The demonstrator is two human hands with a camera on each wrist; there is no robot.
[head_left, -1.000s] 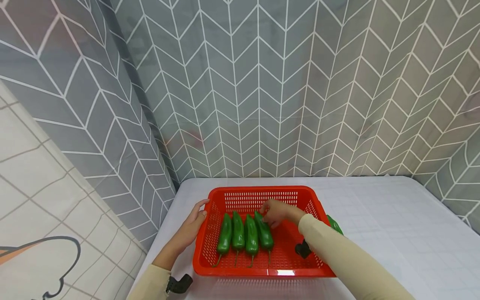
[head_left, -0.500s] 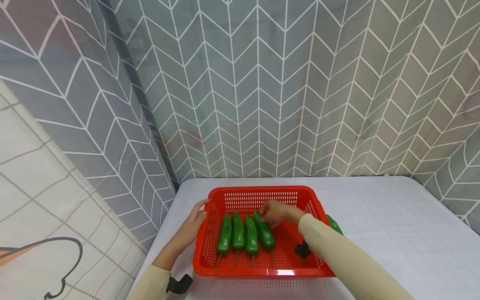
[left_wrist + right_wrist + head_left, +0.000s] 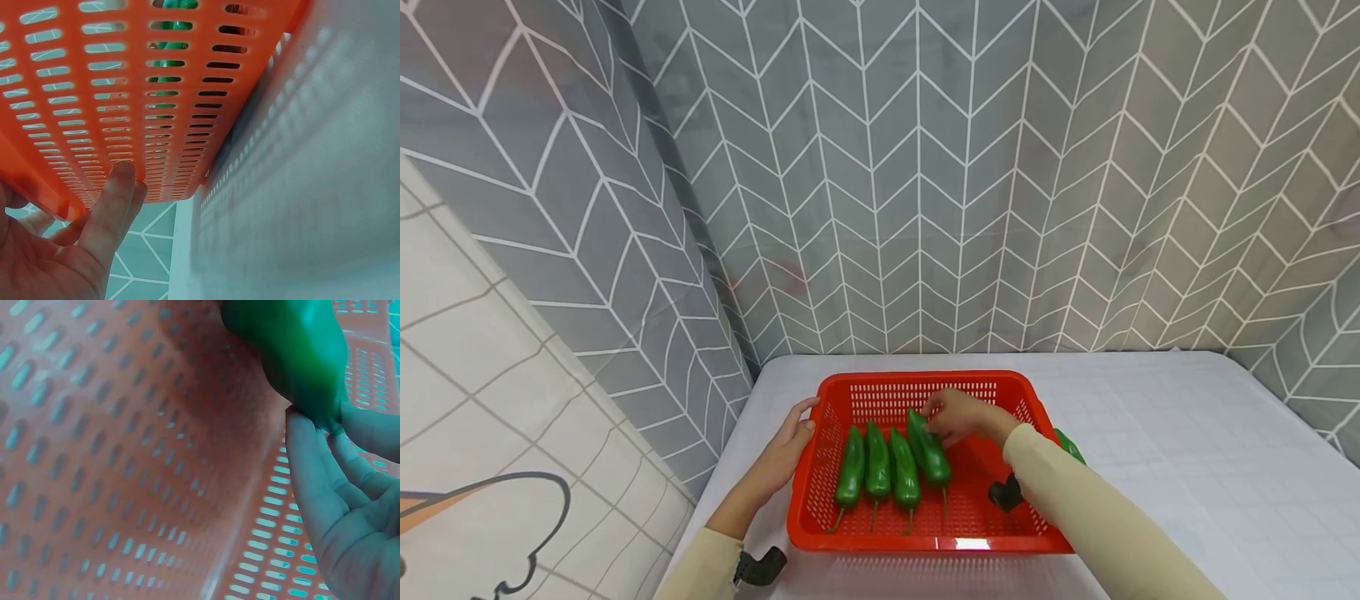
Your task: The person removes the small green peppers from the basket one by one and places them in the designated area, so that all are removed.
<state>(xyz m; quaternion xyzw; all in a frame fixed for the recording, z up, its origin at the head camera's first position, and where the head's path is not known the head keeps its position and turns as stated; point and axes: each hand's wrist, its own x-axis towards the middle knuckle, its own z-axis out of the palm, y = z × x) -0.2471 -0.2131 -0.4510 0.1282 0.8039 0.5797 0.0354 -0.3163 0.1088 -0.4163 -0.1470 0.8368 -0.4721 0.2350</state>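
Observation:
My right hand [image 3: 955, 417] pinches the pointed tip of a long green chili pepper [image 3: 934, 460] between thumb and fingers. In the right wrist view this pepper [image 3: 300, 350] slants over the perforated basket floor, its tip at my fingertips. To its left, several more green chili peppers [image 3: 877, 467] lie side by side, stems towards me, in the red plastic basket [image 3: 925, 543]. My left hand [image 3: 782, 450] rests at the basket's left rim. In the left wrist view its straight fingers [image 3: 115, 194] touch the slotted outer wall, and the rest of that hand is partly hidden by the rim.
Another green pepper [image 3: 1069, 446] lies outside the basket's right wall, partly covered by my right sleeve [image 3: 1075, 508]. The basket stands on a white-covered table [image 3: 1195, 450]. A grey patterned curtain [image 3: 917, 183] hangs behind, and a white tiled surface [image 3: 490, 392] is at the left.
My right hand has risen slightly, and the pinched pepper has come up and away from me with it. My left hand has stayed at the rim.

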